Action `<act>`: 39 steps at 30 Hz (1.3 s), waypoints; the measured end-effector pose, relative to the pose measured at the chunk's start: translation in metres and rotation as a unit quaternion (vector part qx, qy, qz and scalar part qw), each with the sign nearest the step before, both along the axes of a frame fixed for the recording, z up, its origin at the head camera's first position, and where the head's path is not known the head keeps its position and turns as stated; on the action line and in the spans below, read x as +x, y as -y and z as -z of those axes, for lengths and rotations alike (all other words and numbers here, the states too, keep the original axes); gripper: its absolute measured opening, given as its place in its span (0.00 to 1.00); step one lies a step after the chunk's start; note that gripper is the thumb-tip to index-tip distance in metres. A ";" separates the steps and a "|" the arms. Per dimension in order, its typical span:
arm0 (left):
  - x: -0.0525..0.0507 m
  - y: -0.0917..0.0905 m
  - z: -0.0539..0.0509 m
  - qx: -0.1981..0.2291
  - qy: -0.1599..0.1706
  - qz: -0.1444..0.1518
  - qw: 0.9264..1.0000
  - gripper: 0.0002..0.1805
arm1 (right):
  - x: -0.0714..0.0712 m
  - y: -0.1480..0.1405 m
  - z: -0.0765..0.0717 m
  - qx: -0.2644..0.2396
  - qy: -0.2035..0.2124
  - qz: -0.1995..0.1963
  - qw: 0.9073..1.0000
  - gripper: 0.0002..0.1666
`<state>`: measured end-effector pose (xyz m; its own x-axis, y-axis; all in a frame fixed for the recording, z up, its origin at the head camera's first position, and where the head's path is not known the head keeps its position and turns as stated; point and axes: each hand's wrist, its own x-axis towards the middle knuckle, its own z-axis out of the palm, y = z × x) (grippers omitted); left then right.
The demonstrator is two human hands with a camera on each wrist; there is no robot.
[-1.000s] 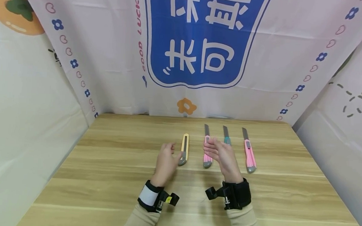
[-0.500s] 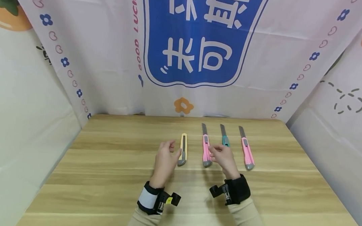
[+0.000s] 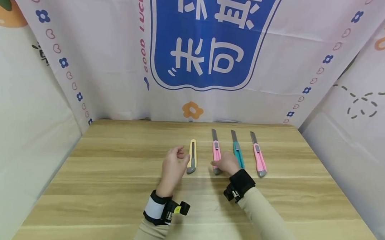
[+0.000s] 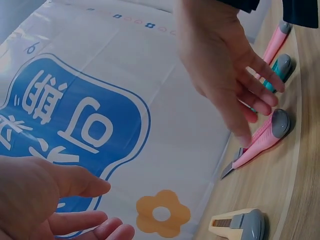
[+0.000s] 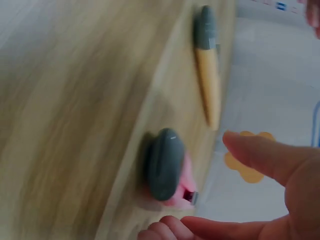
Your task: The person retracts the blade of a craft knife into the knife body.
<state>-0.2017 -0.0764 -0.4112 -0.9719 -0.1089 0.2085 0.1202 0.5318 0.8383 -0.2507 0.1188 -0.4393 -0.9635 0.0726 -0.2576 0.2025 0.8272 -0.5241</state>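
Four utility knives lie side by side on the wooden table. The yellow one has its blade in; the left pink, teal and right pink ones have blades out. My right hand hovers over the left pink knife's lower part, thumb and fingers apart in the right wrist view, where the knife's grey end shows. Just left of the yellow knife, my left hand holds nothing, its fingers bent and loose. In the left wrist view its thumb and fingers stand apart.
A printed cloth hangs behind the table's back edge, and pale cloths stand at both sides. Each wrist wears a black strap with a small camera. Wooden tabletop surrounds the knives.
My right hand has turned and lowered toward the left pink knife, uncovering more of the teal one. My left hand stays beside the yellow knife. The head view has shifted slightly.
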 end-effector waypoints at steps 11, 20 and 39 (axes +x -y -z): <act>-0.004 0.006 0.001 0.021 0.016 -0.003 1.000 0.22 | -0.010 0.008 0.008 0.072 -0.002 -0.012 0.997 0.30; -0.002 0.008 0.001 0.019 -0.005 -0.003 1.000 0.20 | -0.018 0.010 0.019 0.092 -0.008 0.022 0.995 0.23; -0.006 0.006 0.009 0.000 -0.013 0.000 1.000 0.18 | -0.011 0.006 0.008 0.051 -0.019 0.080 0.995 0.18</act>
<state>-0.2076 -0.0827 -0.4205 -0.9663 -0.1096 0.2329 0.1410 0.5315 0.8353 -0.2621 0.1128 -0.4475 -0.9464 0.2489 -0.2058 0.3173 0.8351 -0.4493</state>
